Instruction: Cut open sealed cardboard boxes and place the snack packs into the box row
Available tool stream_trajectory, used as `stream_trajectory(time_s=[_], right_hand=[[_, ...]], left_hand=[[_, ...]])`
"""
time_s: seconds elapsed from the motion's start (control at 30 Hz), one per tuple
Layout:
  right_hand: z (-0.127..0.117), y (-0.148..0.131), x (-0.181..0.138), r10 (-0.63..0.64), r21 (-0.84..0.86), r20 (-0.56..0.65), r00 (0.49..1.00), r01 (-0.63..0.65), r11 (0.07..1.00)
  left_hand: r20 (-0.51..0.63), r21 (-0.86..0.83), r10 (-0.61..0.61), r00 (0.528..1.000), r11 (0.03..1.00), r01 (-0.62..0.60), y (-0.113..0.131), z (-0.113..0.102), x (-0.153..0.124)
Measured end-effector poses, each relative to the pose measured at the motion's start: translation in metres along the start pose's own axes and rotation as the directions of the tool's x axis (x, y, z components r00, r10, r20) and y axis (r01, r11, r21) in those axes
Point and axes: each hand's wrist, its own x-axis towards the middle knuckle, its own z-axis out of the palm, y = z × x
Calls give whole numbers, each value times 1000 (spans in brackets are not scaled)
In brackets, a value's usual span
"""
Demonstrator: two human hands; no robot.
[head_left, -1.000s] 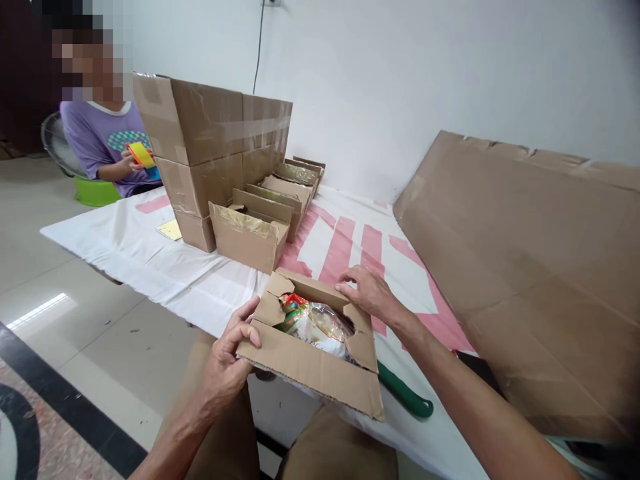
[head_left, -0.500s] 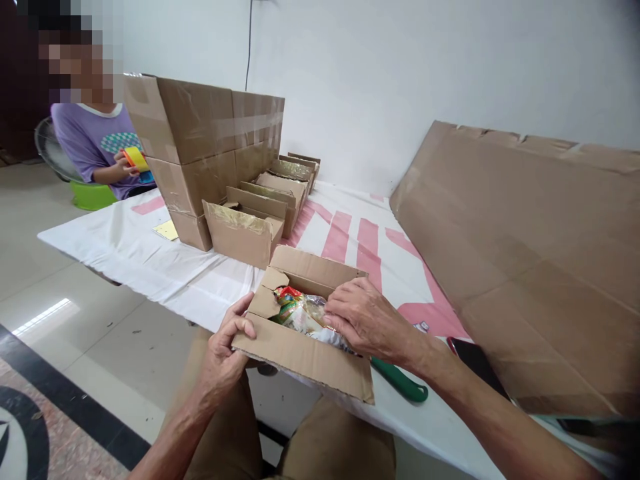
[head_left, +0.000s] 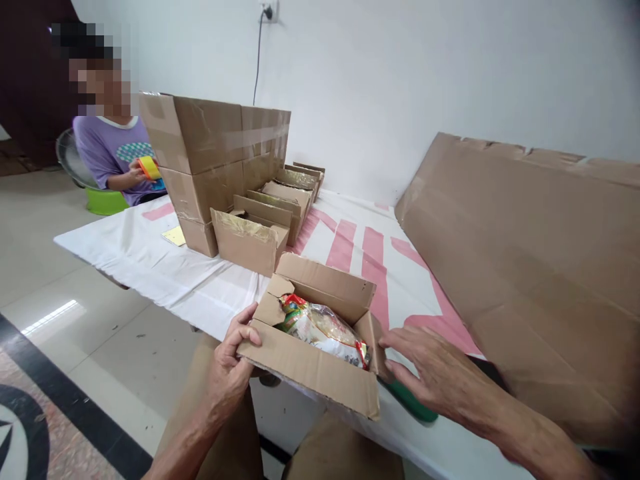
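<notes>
An opened cardboard box [head_left: 313,370] sits at the near edge of the table, its flaps folded outward. Inside it lies a shiny, colourful plastic food packet [head_left: 323,327], red and green at one end; its exact kind I cannot make out. My left hand [head_left: 237,347] grips the box's left end, thumb on top of the cardboard and fingers partly hidden behind. At the right end flap, my right hand [head_left: 425,367] has its fingers stretched out, fingertips by the flap's outer side and thumb apart. Under that hand a green handle [head_left: 413,403] shows in part.
Several taped cartons [head_left: 215,160] are stacked at the left, with a row of open boxes [head_left: 253,243] beside them. A large cardboard sheet [head_left: 525,267] leans at the right. Across the table, a person in a purple shirt [head_left: 107,143] holds a yellow-and-orange item [head_left: 149,168].
My right hand has come out of the box and moved right to its end flap, leaving the packet uncovered. My left hand keeps its hold. The camera view has shifted slightly.
</notes>
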Motion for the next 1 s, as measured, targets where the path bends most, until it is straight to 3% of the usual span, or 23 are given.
stream_trajectory(time_s=[0.17, 0.33, 0.43, 0.53, 0.6, 0.67, 0.77, 0.9, 1.0], right_hand=[[-10, -18, 36, -50, -73, -50, 997, 47, 996], [-5, -64, 85, -31, -134, 53, 998, 38, 990], [6, -73, 100, -20, -146, 69, 997, 30, 989], [11, -65, 101, -61, 15, -63, 996, 62, 998], [7, -58, 96, 9, 207, -215, 977, 36, 978], [-1, -54, 89, 162, 430, -319, 934, -10, 903], [-16, -48, 75, 383, 654, -372, 845, -54, 755], [-28, -33, 55, 530, 694, -459, 713, -85, 715], [-34, -24, 41, 638, 734, -505, 581, -100, 672]], left_hand=[[-18, 35, 45, 999, 998, -44, -9, 0, -4], [-14, 67, 105, 994, 992, -104, -21, -2, -3], [-8, 94, 128, 992, 987, -127, -22, -2, -2], [-1, 92, 125, 992, 988, -124, -19, 1, 0], [-8, 92, 120, 993, 989, -119, -17, 2, 1], [-31, 112, 118, 993, 987, -114, -18, 3, 3], [-52, 146, 108, 993, 984, -99, -19, 3, 4], [-71, 193, 92, 993, 978, -77, -14, 4, 4], [-76, 223, 57, 996, 974, -38, -7, 8, 2]])
